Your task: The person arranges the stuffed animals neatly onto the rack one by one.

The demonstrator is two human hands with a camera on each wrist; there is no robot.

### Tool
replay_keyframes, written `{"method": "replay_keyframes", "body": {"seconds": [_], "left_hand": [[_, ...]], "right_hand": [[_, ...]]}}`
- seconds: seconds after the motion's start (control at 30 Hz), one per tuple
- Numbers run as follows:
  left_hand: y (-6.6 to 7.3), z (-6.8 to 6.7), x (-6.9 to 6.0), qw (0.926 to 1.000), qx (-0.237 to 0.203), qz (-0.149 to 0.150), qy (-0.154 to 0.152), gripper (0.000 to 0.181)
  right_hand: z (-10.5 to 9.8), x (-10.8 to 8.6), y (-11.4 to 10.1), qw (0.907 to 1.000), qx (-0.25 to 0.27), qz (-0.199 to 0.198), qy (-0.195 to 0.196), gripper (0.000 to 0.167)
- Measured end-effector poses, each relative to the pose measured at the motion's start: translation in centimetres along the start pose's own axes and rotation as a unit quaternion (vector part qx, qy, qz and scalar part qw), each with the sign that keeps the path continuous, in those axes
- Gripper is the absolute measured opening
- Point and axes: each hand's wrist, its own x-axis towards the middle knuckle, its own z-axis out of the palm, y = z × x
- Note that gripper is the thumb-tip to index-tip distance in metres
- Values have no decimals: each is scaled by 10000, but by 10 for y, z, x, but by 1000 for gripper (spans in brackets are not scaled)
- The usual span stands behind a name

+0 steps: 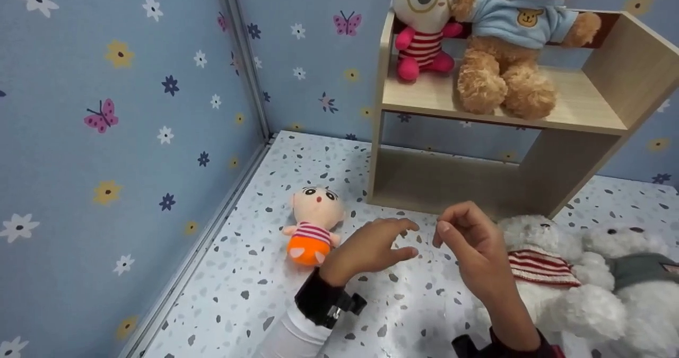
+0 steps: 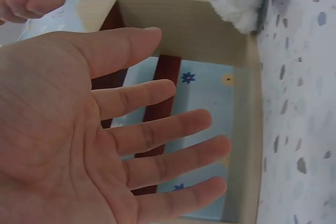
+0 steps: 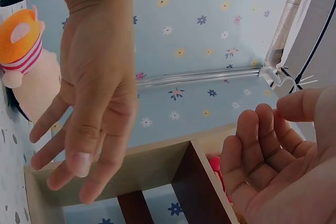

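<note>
Between the blue flowered wall and the left hand, a peach-headed plush doll in orange shorts lies on the speckled white surface, with room towards the wall. The left fingers spread open, holding nothing. Beyond, the frame crops the brown teddy bear on the pale wooden shelf. The right hand's fingers bend loosely, empty; its forearm hides part of a fluffy white bear in red stripes.

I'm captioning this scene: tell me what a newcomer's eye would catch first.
Probably the brown bear in its blue sweater, seated high on the shelf beside a striped plush. Then the empty left hand and right hand before the shelf, with a small doll left of them.
</note>
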Motion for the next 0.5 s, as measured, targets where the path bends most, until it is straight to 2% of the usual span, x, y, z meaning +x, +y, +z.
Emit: {"method": "replay_keyframes", "body": {"seconds": [0.13, 0.37, 0.5], "left_hand": [[0, -11, -6, 9998, -124, 49, 151, 46], [-1, -26, -15, 9984, -401, -231, 314, 46], [-2, -32, -18, 9976, -479, -149, 484, 45]], "right_hand": [[4, -2, 2, 9998, -43, 158, -68, 6], [10, -3, 8, 9984, -269, 463, -190, 5], [14, -4, 12, 9977, -406, 493, -236, 5]]}}
